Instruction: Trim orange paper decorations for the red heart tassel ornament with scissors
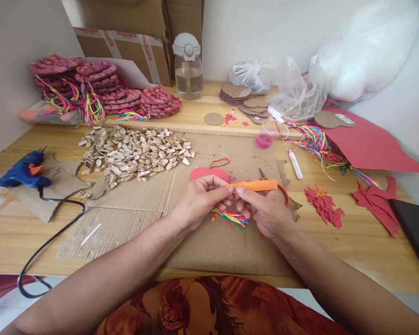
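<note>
An orange strip of foam or paper (pixel 256 185) is pinched between both my hands above the cardboard. My left hand (pixel 207 195) grips its left end with closed fingertips. Along its lower edge, the thumb and fingers of my right hand (pixel 265 207) are closed on it. Scissors with a red-orange handle (pixel 287 195) show behind my right hand; I cannot tell whether they rest on the cardboard or touch the fingers. Beyond my left hand lies a red rounded piece (pixel 204 174) with a red cord loop (pixel 219 163). A multicoloured tassel (pixel 233 218) lies beneath my hands.
Peanut shells (pixel 136 151) spread across the cardboard mat (pixel 125 232). At left lies a blue glue gun (pixel 23 172) with its cable. Red scraps (pixel 324 207), a phone (pixel 414 232) and a white tube (pixel 295 164) lie right. A water bottle (pixel 188 70) stands behind.
</note>
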### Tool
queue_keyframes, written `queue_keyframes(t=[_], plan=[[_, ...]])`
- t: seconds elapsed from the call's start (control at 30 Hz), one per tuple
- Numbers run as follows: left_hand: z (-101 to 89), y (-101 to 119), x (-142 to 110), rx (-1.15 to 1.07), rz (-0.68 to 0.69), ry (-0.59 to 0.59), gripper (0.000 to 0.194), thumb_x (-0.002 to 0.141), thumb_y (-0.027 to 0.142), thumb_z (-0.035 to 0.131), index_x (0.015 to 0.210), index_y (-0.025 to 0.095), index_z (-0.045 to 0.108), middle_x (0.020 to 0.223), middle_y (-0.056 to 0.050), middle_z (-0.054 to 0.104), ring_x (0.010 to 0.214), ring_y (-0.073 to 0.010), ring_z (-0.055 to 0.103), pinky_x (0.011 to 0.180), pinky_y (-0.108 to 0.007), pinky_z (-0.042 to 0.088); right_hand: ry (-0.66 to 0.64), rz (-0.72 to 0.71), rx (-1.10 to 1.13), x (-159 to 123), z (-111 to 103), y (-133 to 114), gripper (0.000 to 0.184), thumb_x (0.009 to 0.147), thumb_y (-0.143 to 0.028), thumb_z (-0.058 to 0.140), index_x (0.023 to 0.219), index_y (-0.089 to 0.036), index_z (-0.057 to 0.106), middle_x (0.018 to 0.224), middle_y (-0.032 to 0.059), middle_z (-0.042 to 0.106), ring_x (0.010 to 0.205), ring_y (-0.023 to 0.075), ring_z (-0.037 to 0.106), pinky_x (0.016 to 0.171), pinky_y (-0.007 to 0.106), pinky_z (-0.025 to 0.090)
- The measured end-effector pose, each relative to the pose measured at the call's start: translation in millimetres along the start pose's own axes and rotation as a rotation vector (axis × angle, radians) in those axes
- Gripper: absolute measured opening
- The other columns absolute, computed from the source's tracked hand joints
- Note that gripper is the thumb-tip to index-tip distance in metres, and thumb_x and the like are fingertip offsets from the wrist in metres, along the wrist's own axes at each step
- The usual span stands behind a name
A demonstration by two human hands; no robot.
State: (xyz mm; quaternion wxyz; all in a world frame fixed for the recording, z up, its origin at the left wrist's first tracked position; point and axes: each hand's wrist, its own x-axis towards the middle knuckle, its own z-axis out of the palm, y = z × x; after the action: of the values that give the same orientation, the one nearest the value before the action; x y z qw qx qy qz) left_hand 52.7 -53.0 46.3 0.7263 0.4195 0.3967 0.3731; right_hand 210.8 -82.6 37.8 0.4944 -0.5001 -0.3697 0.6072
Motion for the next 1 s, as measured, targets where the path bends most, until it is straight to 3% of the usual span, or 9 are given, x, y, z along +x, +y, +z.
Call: queue_keyframes(t=[0.5,1.0], plan=[[0.0,-0.3,-1.0,0.010,-0.013,-0.017,0.021,0.074,0.027,0.072,0.074,0.011,0.058,0.067,-0.003,0.066,0.057,-0.0089,0.060,0.053,-0.020,0.046,0.024,0.010,-0.022,0.7,2.3,-1.5,0.017,0.071,-0.028,0.070,0.063,-0.014,0.064,0.052,0.0004,0.058,0.043,0.0090,0.049,0.036,0.018,0.032],[-1.0,4.0,-0.9,0.010,-0.088,-0.058,0.018,0.075,0.027,0.071,0.079,0.011,0.062,0.073,-0.004,0.067,0.062,-0.0090,0.062,0.056,-0.019,0.047,0.078,0.011,-0.043,2.2,1.5,0.5,0.015,0.071,-0.026,0.068,0.064,-0.014,0.064,0.055,0.0006,0.058,0.042,0.0075,0.046,0.033,0.018,0.029]])
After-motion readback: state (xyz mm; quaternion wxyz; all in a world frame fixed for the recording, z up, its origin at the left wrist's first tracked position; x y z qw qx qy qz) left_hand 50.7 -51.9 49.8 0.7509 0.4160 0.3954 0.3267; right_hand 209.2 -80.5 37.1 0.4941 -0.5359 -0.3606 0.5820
